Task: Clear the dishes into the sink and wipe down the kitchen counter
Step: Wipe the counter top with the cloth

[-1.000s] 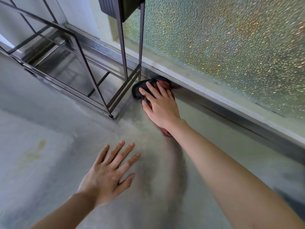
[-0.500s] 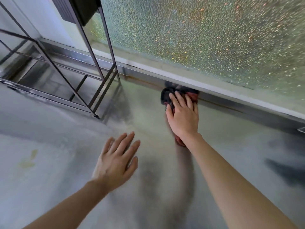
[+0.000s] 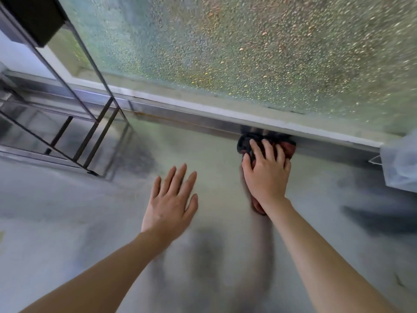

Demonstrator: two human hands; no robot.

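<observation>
Fig.: R hand (image 3: 266,175), fingers curled over bunched dark-red cloth (image 3: 244,144), presses it onto steel worktop (image 3: 67,222) at back edge, below window sill (image 3: 316,131). L hand (image 3: 169,199) flat, fingers spread, holds nothing. Cloth prob. soft, light, limp; grip bunched top, palm over.

There are two hands, a left hand (image 3: 169,199) and a right hand (image 3: 266,177). There is one cloth (image 3: 244,143), one counter (image 3: 67,222), one metal rack (image 3: 90,136), one big window (image 3: 248,53) and one dark box (image 3: 33,16). There is also one see-through thing (image 3: 401,163), maybe a plastic bag.
</observation>
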